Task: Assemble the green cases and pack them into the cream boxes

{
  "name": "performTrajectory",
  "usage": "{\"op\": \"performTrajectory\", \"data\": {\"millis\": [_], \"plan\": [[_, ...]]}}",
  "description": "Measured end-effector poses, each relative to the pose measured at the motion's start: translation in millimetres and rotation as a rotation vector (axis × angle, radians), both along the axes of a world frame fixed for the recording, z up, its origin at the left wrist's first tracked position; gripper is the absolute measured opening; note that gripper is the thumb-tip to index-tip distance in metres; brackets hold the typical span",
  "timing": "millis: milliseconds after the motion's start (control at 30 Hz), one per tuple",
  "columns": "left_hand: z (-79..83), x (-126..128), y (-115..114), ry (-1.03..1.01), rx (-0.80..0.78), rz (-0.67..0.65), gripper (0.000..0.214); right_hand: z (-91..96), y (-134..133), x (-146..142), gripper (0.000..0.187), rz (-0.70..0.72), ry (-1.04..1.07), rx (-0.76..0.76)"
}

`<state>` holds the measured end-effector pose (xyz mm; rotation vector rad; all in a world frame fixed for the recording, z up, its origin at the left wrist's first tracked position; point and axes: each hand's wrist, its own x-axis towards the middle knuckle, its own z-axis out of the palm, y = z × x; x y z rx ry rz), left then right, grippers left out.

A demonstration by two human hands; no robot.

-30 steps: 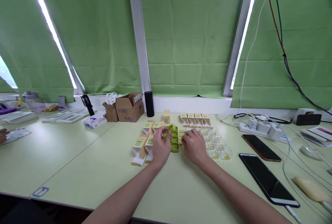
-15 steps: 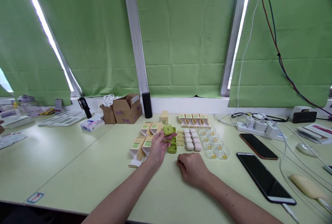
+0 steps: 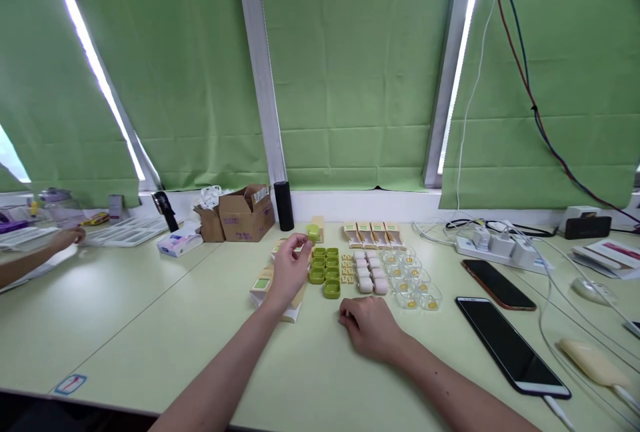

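Observation:
My left hand (image 3: 291, 264) pinches a small green square case (image 3: 313, 232) with rounded corners at its fingertips, raised in front of an upright tan box. Under and beside that hand lie tan cartons with green labels (image 3: 262, 283), partly hidden by it. Two columns of green square cups (image 3: 332, 288) stand just right of it. My right hand (image 3: 371, 327) rests on the table with its fingers curled; whether anything is in them is hidden. Beyond it are small yellow pieces (image 3: 347, 269), white and pinkish rounded blocks (image 3: 365, 284) and clear cups with yellow centres (image 3: 411, 300).
Tan cartons (image 3: 374, 235) line up at the back. Two phones (image 3: 510, 345) (image 3: 497, 283), a power strip (image 3: 500, 251) and cables lie right. A cardboard box (image 3: 246, 213) and black cylinder (image 3: 283, 206) stand back left. Another person's arm (image 3: 40, 252) reaches in at far left.
My left hand has moved left and away from me with the green case, uncovering the green cups. My right hand stays almost still. Another person's arm has come in at far left.

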<state>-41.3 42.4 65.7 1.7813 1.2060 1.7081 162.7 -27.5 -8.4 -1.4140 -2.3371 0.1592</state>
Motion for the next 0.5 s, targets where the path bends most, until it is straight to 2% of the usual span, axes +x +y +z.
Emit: {"op": "performTrajectory", "data": {"millis": [67,133,267,400,500], "plan": [[3.8,-7.7,-2.8,0.201,0.089,0.093,0.014,-0.7,0.4,0.2,0.012,0.002,0.003,0.014],[1.7,-14.7,-6.0,0.389,0.182,0.116,0.014,-1.4,0.7,0.6,0.013,0.004,0.008,0.022],[-19.6,-23.9,-9.1,0.725,0.294,0.095,0.019,-2.2,1.4,1.0,0.013,0.004,0.005,0.023],[-43.8,-27.8,-8.4,0.883,0.276,0.14,0.019,-2.4,1.6,0.7,0.013,0.003,0.001,0.013],[-48.0,-29.0,-10.2,0.932,0.273,0.163,0.023,-1.7,0.7,0.6,0.014,-0.005,0.006,0.004]]}}
